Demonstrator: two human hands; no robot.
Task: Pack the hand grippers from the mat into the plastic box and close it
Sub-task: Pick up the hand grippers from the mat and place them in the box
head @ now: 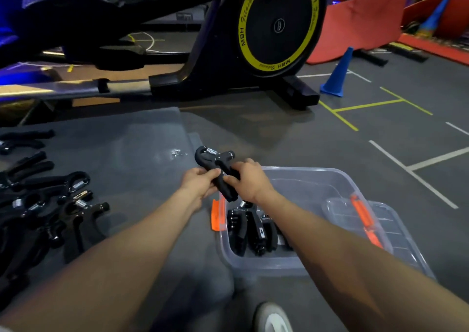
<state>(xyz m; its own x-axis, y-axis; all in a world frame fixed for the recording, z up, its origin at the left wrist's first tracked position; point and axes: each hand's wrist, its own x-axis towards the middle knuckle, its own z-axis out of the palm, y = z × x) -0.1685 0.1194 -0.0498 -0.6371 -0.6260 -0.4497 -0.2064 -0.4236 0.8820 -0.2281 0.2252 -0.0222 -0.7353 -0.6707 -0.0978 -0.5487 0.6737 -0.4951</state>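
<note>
A black hand gripper [215,163] with a steel spring is held above the near left corner of the clear plastic box [330,179]. My left hand [199,180] grips one handle and my right hand [247,179] grips the other. Inside the box lie several black hand grippers [250,230], packed at its left end. The box has orange latches [217,215] and stands open. Its clear lid [396,232] lies tucked beside its right side. On the grey mat [121,149] at the left lie several more hand grippers [63,205].
A black exercise machine with a yellow-ringed flywheel [276,24] stands behind the mat. A blue cone [338,74] and red pads [360,24] are farther back right. A shoe tip [274,316] shows at the bottom. The grey floor has white and yellow lines.
</note>
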